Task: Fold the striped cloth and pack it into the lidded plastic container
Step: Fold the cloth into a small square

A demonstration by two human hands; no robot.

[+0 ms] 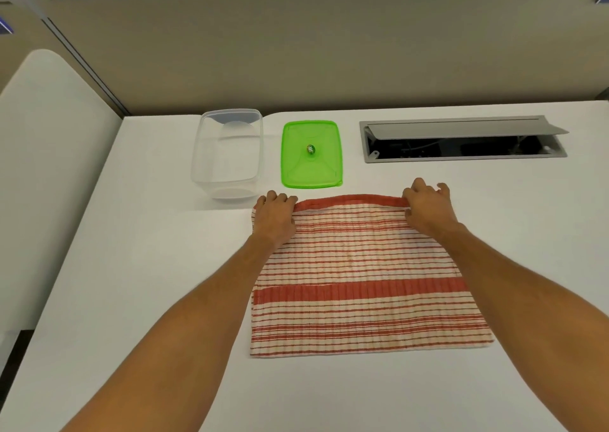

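The cloth lies flat mid-worktop, soft and limp. Left hand and right hand have fingers clamped on its far corners, the best hold; open container sits beyond.

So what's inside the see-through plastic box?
Nothing: the clear plastic box looks empty, with only the white table showing through its walls. Its green plastic lid lies beside it, so nothing covers the inside.
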